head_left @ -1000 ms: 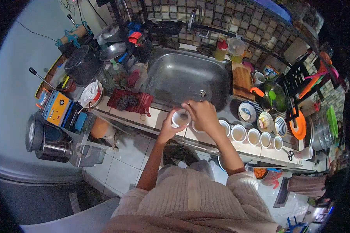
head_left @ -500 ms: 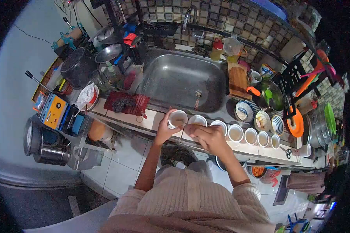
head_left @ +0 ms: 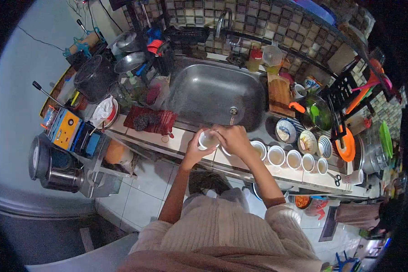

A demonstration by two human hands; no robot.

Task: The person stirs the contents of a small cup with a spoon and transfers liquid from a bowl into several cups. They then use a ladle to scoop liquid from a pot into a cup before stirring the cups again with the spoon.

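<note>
My left hand is wrapped round a white cup with cloudy pale liquid in it, at the counter's front edge. Over that cup's right rim, my right hand has its fingers pinched together; what they hold is hidden. Partly covered by my right hand and wrist is another white cup. To the right of it, several white cups of pale liquid stand in a row, among them one cup near the middle and a smaller-looking cup at the end.
Behind my hands is a steel sink with a faucet. A red cloth with a dark scrubber lies to the left. Bowls, scissors and a tipped cup are on the right.
My right hand has moved left and up, from the cup's right side to over its rim. The thin thing near its fingertips is now hidden. My left hand keeps hold of the cup.
</note>
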